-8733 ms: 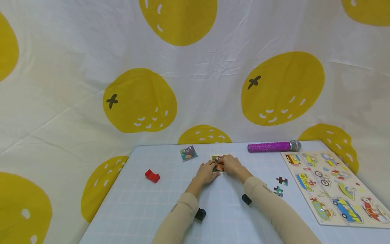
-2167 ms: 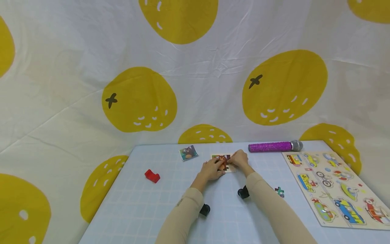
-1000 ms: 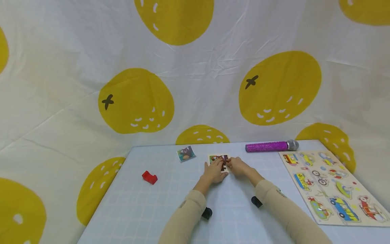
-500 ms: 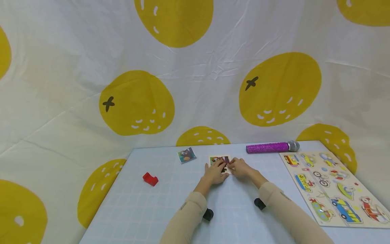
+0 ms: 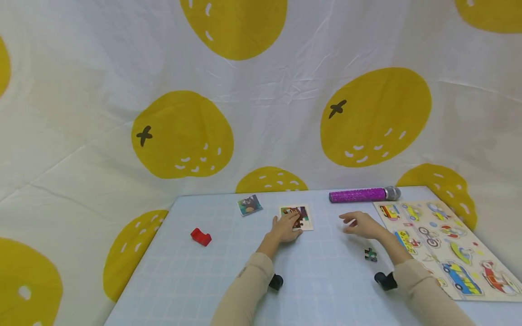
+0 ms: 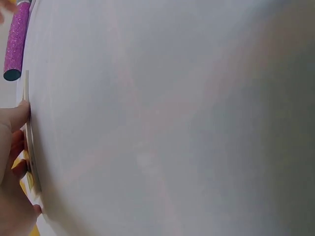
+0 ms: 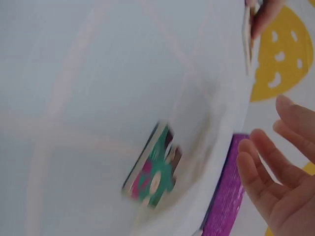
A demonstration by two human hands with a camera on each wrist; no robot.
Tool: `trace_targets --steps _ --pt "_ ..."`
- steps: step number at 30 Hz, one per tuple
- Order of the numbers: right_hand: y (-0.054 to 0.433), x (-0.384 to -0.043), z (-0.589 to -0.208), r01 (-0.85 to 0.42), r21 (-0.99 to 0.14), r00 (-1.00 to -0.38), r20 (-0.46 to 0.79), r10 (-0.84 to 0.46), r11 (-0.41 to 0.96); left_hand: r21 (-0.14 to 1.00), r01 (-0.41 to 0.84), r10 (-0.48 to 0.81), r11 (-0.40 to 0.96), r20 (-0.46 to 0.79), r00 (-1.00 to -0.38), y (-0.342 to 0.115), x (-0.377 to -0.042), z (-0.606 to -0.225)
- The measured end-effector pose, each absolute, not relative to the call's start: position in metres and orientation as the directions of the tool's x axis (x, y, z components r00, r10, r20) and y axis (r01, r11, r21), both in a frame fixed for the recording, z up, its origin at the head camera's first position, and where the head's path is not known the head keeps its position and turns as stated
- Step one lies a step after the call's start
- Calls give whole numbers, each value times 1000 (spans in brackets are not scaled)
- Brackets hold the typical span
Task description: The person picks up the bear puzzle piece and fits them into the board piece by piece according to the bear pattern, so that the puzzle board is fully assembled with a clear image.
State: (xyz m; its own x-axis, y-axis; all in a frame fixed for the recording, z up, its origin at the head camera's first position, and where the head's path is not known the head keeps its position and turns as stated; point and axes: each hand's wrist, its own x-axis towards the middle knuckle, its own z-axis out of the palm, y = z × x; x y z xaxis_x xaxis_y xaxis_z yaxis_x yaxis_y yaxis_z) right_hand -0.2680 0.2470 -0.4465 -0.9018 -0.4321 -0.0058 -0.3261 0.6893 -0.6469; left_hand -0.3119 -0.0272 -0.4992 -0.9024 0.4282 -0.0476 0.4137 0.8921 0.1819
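Note:
A small framed jigsaw puzzle with a brown bear picture (image 5: 305, 215) lies on the table, its lower right part showing a gap. My left hand (image 5: 285, 229) rests on its left side, fingers extended over the picture and thumb at the near edge. In the left wrist view that hand (image 6: 12, 157) is beside the puzzle's edge (image 6: 30, 147). My right hand (image 5: 363, 225) hovers to the right, fingers loosely bent and holding nothing. A loose green jigsaw piece (image 5: 370, 255) lies below it, seen larger in the right wrist view as a teal and purple piece (image 7: 156, 172).
A purple glitter microphone (image 5: 363, 195) lies at the back edge. On the right is a wooden vehicle puzzle board (image 5: 438, 240), partly under the right forearm. A small bear picture card (image 5: 249, 205) lies at the back left, and a red curved block (image 5: 201, 237) further left.
My right hand has left the framed puzzle and moved right, near the loose piece. The left hand stays on the puzzle. Two loose pieces lay on the right at first; one shows there now.

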Motion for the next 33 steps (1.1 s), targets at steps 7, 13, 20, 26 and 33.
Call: trace_targets --steps 7,13,20,26,33 --pt "297 -240 -444 -149 -617 -931 -175 -319 773 185 409 424 894 -55 -904 -28 -312 -497" --pt "305 -223 -453 -57 -629 -921 -267 -284 775 235 378 399 895 -48 -916 -30 -312 -500" --pt "297 -214 -470 -57 -534 -941 -254 -225 843 247 389 411 887 -39 -911 -33 -313 -503" --pt "293 -214 -475 -97 -565 -945 -207 -255 819 267 391 413 881 -29 -911 -34 -312 -505" --pt "287 -227 -466 -228 -788 -917 -23 -398 571 283 373 400 884 -45 -915 -33 -313 -504"
